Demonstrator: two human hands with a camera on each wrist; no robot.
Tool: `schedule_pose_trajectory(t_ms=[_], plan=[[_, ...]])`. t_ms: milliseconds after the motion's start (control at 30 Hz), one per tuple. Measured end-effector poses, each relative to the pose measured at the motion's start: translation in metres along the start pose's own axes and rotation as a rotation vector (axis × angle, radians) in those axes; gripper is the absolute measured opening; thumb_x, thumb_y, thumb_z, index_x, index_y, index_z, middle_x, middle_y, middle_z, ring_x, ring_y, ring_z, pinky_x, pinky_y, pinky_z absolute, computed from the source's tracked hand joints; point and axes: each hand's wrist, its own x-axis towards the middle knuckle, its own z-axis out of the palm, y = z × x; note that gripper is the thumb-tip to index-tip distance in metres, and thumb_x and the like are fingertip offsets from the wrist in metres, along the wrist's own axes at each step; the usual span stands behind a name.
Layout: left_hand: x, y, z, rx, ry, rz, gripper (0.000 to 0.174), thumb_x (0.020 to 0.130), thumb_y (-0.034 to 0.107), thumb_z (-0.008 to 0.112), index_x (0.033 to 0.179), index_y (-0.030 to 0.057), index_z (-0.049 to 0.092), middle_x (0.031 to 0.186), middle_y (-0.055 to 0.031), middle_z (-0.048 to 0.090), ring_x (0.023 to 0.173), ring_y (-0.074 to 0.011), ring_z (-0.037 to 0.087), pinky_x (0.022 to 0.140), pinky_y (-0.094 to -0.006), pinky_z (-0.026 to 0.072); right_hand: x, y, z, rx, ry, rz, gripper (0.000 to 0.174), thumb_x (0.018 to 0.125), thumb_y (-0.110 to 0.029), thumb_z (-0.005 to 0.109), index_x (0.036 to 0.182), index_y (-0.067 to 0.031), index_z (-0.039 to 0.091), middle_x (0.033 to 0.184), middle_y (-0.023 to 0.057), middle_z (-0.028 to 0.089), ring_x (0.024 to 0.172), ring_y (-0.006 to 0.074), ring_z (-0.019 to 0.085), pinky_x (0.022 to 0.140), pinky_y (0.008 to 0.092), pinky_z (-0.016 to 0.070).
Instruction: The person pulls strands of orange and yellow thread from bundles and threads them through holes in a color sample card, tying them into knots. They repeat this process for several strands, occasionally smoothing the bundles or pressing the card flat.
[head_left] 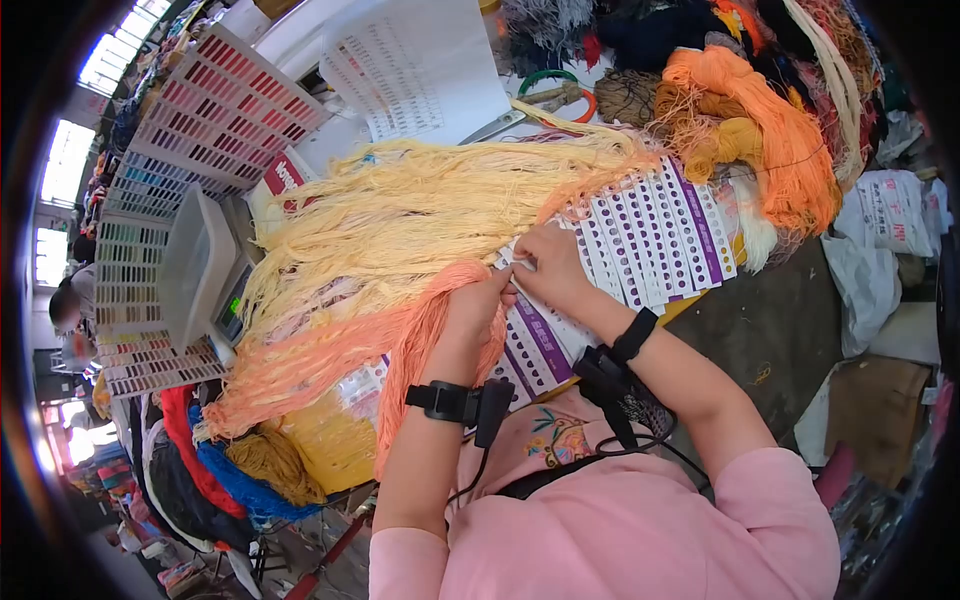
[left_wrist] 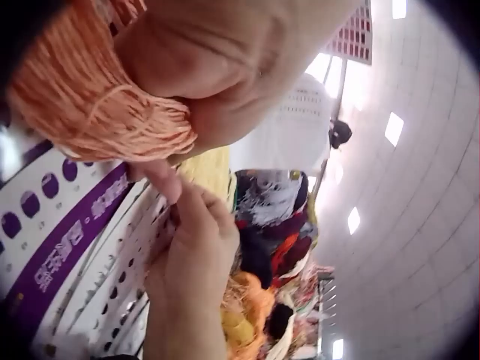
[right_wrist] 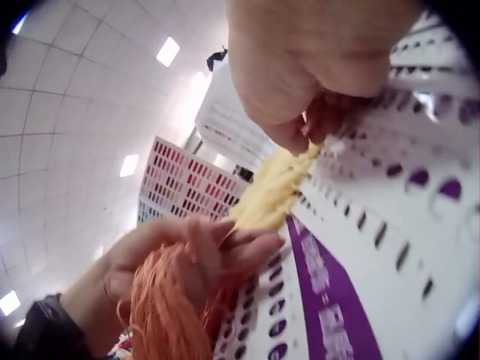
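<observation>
A coral-pink skein of yarn [head_left: 420, 335] hangs looped over my left hand [head_left: 478, 300], which grips it. In the left wrist view the looped strands [left_wrist: 97, 105] bulge out beside the palm. My right hand [head_left: 553, 268] is bent close beside it, thumb and finger drawn together at the left fingertips. I cannot tell whether a thread lies between those right fingers. Long pale-yellow skeins [head_left: 400, 200] spread across the table just beyond both hands. Beneath the hands are white shade cards [head_left: 640, 240] with rows of punched holes and purple headings.
Upright colour charts [head_left: 215, 110] and a clear plastic tray [head_left: 195, 260] stand at the left. Scissors [head_left: 495, 127] lie beyond the yellow yarn near a printed sheet [head_left: 415, 70]. Orange skeins [head_left: 765, 130] pile at the back right. Blue yarn [head_left: 245, 485] hangs at the left edge.
</observation>
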Motion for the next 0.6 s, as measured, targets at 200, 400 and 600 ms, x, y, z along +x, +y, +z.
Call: schedule_pose_trajectory(t_ms=[200,400,600], plan=[[-0.015,0.006,-0.009,0.486,0.127,0.106,0.015,0.077,0.013,0.054,0.068,0.0014,0.055,0.058,-0.0028,0.052,0.046,-0.0094,0.045,0.043,-0.0213,0.0353,-0.006,0.003,-0.007,0.086,-0.113,-0.085,0.023,0.057,-0.010,0.060,0.078,-0.0039,0.053,0.077,0.0106,0.050,0.075,0.0277,0.047,0.066,0.0359,0.0369],[-0.007,0.002,-0.011,0.092,0.085,0.097,0.014,0.077,0.011,0.053,0.067,0.0014,0.054,0.052,-0.0020,0.048,0.044,-0.0100,0.043,0.042,-0.0221,0.0343,-0.023,-0.023,-0.008,0.046,-0.223,-0.145,0.039,0.057,-0.017,0.061,0.093,-0.0045,0.055,0.090,0.0094,0.049,0.085,0.0264,0.046,0.075,0.0363,0.0355],[-0.002,-0.005,-0.014,0.093,0.091,0.121,0.013,0.079,0.012,0.052,0.072,0.0011,0.054,0.053,-0.0008,0.046,0.044,-0.0080,0.040,0.041,-0.0197,0.0334,-0.015,-0.015,-0.003,0.178,-0.170,-0.047,0.028,0.058,-0.016,0.060,0.084,-0.0056,0.057,0.082,0.0088,0.050,0.078,0.0243,0.047,0.069,0.0340,0.0368]])
